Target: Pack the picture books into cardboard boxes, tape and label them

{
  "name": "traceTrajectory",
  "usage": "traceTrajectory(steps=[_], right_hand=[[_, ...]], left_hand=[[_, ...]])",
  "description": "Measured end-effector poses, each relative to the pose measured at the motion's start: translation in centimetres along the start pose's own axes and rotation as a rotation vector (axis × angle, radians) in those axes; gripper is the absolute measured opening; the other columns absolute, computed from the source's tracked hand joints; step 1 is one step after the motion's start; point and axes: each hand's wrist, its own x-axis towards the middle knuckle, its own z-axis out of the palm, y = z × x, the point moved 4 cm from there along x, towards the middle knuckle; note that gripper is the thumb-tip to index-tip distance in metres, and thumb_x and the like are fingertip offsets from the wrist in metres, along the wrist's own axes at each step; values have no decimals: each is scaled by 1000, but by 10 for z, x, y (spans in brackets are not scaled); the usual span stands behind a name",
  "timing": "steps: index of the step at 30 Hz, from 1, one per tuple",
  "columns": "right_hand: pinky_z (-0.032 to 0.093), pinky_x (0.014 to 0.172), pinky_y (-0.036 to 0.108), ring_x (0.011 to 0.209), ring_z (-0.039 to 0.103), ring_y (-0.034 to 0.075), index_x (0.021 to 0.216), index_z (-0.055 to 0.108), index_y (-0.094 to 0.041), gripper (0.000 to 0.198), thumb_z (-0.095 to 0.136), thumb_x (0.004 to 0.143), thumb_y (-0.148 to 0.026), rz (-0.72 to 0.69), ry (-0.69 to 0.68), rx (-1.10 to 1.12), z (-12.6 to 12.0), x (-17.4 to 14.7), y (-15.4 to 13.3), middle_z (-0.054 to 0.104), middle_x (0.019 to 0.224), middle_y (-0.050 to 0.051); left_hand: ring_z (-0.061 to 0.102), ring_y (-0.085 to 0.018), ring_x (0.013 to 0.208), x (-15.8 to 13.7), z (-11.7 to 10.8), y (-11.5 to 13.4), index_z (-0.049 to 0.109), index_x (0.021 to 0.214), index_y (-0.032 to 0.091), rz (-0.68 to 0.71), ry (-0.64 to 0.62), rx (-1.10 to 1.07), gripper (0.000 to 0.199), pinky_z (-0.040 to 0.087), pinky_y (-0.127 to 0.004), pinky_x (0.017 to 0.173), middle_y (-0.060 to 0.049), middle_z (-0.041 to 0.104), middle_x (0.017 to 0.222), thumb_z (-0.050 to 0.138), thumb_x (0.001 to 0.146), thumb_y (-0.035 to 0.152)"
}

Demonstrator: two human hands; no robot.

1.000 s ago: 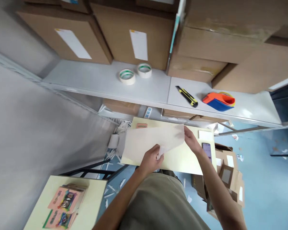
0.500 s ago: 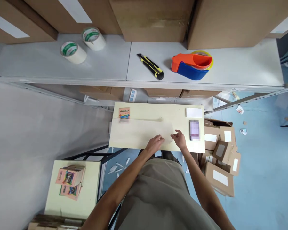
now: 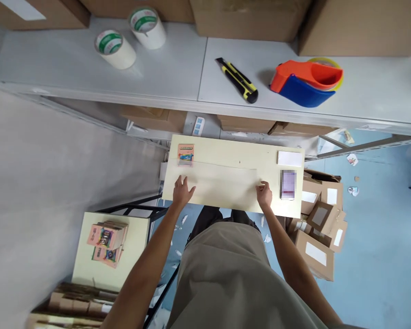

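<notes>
A thin, see-through plastic sheet [image 3: 222,183] lies lengthwise along the cream table [image 3: 226,146]. Its left part overlaps the lower edge of a small pink booklet [image 3: 186,153] with a colourful cover. My left hand [image 3: 182,193] rests over the sheet's left part, fingers spread and holding nothing. At the opposite end, my right hand [image 3: 264,195] has its thumb and fingers pinched on the sheet's right edge. To the right of that hand lies a phone [image 3: 288,185] with a blurred screen, and behind it a white flat box [image 3: 289,158].
A shelf [image 3: 164,73] above the table bears tape rolls [image 3: 118,50], a utility knife [image 3: 238,80] and an orange-blue tape dispenser [image 3: 306,82]. Booklet stacks [image 3: 108,242] sit on a side table [image 3: 133,251] at left. Cartons [image 3: 317,251] are piled at right.
My left hand has moved left along the sheet, from near my right hand to the booklet end, and its fingers have spread. My right hand stays at the right edge. The view has shifted.
</notes>
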Motion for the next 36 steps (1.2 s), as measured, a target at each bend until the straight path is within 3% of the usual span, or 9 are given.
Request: traceTrajectory(steps=[4,8,10,13,17,23,27,30,36], right_hand=[[55,86,40,99,76,30,132,61,-17,36,53,100,-32,0,73,-44,0,-2,-9,81,115,17],[57,80,40,97,74,30,127,65,-14,39,51,99,-37,-104,257,-52,6,-10,-39,76,118,22],[59,78,38,90,74,27,119,69,-16,36,52,101,-42,-217,232,-4,24,-18,-66,78,110,20],[61,76,35,82,76,24,107,72,-19,34,54,103,-47,-313,-33,117,80,-35,-116,81,96,14],[59,64,27,65,75,18,99,73,-22,28,62,102,-47,-257,-372,303,174,-57,-184,82,84,6],[53,54,19,54,70,10,90,73,-21,27,64,105,-41,6,-448,397,266,-58,-237,84,86,4],[50,48,17,46,66,8,82,70,-20,38,61,110,-43,102,-395,389,283,-50,-239,83,80,4],[48,45,17,43,65,8,75,68,-20,45,61,112,-44,165,-372,378,284,-48,-235,82,74,4],[48,41,17,42,68,11,64,66,-19,57,63,111,-51,281,-403,360,283,-47,-227,77,61,5]], left_hand=[[41,-51,160,2,7,-34,53,156,8,6,-52,14,71,45,-63,125,-33,38,174,71,97,42],[40,-51,160,-6,18,-33,53,159,10,64,-14,9,72,44,-62,125,-32,36,175,73,96,39],[40,-51,159,-11,21,-30,51,161,10,62,-5,3,73,46,-63,123,-32,34,176,73,97,38],[42,-52,156,-14,21,-30,52,160,12,56,-9,-27,71,48,-63,119,-32,36,174,74,97,37],[53,-47,146,-1,9,-42,63,148,16,94,13,-127,56,50,-58,118,-28,53,158,75,98,37],[74,-31,109,54,-15,-70,71,132,19,101,-86,-227,32,59,-43,102,-17,73,126,64,102,27],[77,-29,102,83,-29,-72,75,121,22,149,-136,-260,23,59,-38,97,-12,80,113,62,101,22],[77,-31,108,100,-41,-67,73,124,22,157,-71,-256,24,59,-40,100,-14,78,124,61,103,23],[71,-41,128,153,-60,-47,59,143,16,-55,33,-198,51,60,-45,101,-25,64,146,74,99,35]])
